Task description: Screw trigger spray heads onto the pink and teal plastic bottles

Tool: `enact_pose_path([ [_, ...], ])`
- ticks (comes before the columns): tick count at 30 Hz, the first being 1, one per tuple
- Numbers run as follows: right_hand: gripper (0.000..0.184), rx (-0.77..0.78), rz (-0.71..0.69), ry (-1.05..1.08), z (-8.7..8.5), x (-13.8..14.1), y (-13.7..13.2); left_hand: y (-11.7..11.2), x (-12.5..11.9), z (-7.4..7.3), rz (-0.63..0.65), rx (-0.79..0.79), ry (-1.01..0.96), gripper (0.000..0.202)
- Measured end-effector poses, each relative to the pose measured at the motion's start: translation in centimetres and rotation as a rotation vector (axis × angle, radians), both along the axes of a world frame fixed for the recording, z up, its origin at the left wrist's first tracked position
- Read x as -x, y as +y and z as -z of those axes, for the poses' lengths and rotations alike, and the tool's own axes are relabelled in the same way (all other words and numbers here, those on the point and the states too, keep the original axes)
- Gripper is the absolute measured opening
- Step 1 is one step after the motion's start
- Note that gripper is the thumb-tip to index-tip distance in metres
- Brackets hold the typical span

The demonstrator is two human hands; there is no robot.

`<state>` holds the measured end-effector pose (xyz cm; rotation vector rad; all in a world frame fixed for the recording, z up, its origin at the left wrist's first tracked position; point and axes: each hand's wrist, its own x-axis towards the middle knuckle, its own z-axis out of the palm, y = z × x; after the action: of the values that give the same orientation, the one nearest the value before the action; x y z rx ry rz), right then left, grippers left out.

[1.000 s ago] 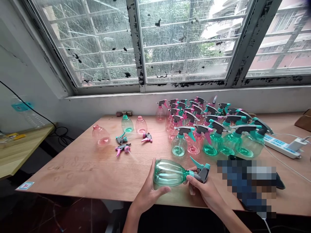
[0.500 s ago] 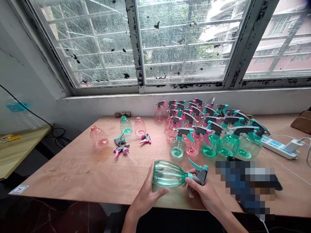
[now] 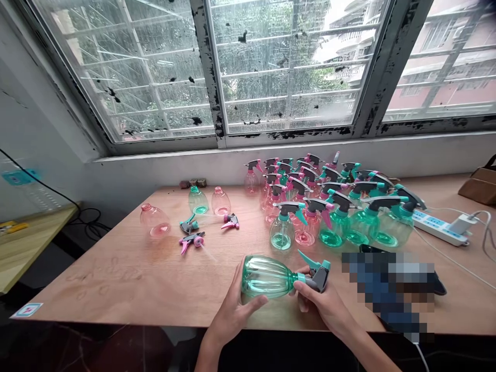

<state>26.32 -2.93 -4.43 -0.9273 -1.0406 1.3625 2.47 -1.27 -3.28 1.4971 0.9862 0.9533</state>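
**At the counter's near edge: green bottle and spray head, joined in two hands**

Over the near edge of the counter (image 3: 116, 281), green bottle (image 3: 267, 277) held on its side, base left, neck right. Left grip (image 3: 228, 310): curved round the base end, thumb along the near side. Right grip (image 3: 323, 305): narrow, closed on the spray head (image 3: 320, 279) at the neck, thumb on the near side.

Step in hand looks like seating or tightening the head on the neck. Fingers cover much of the joint, so can't tell if the collar (image 3: 301, 279) is fully down. Next move, as judged: left keeps the body steady, right turns the collar until snug; a crooked start could cross the thread.

Materials: bottle is clear green plastic, glossy, ribbed lengthwise, bulbous, tapering to the neck. Head is opaque grey plastic with teal trigger (image 3: 308, 258), angular. Counter is smooth reddish wood, faint ring marks.

Left of centre: three headless bottles (image 3: 199, 202), two pink, one green, same rounded shape; three loose heads (image 3: 191, 241) lie just in front, two pink-trimmed, one teal. Right of centre: crowd of headed bottles (image 3: 281, 232), pink and green, upright, tightly packed, near a white power strip (image 3: 439, 229).
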Motion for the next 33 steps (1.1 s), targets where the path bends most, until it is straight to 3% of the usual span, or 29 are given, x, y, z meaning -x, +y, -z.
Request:
enact_pose_path([
  [11, 0.029, 0.009, 0.021, 0.016, 0.19, -0.06, 0.12, -0.04, -0.11, 0.07, 0.012, 0.028, -0.027, 0.106],
  [17, 0.030, 0.013, 0.019, 0.007, -0.08, -0.04, -0.03, -0.05, 0.12, 0.22, -0.005, 0.026, -0.006, 0.092],
  [33, 0.027, -0.010, -0.008, 0.031, 0.12, -0.32, -0.20, 0.11, -0.06, -0.04, 0.002, 0.052, -0.081, 0.095],
])
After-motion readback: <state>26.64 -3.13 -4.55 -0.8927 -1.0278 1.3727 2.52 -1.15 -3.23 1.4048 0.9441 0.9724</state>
